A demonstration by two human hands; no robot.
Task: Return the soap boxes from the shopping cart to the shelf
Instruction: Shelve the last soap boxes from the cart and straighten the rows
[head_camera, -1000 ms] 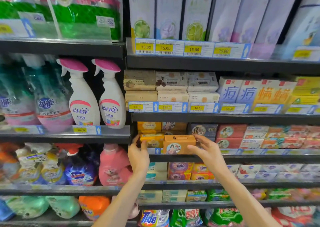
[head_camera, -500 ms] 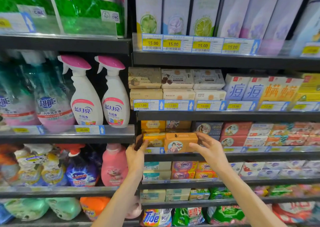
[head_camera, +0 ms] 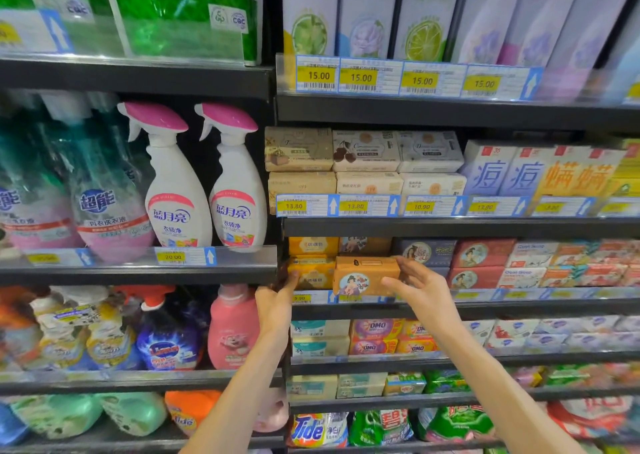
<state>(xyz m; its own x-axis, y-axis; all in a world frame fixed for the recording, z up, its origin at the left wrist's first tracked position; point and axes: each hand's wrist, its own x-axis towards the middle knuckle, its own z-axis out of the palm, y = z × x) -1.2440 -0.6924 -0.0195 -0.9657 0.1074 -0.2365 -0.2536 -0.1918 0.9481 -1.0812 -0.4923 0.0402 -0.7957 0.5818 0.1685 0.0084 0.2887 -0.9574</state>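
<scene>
Right hand is gripping the orange soap box, sliding it onto the shelf; left hand is steadying the yellow box. Cart's not visible, so what's left is unclear.

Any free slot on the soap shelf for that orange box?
Only the front spot the orange box fills, between the yellow box and the red boxes. Everything rightward is packed tight. Left hand crowds the yellow side; right hand grips the box.
</scene>
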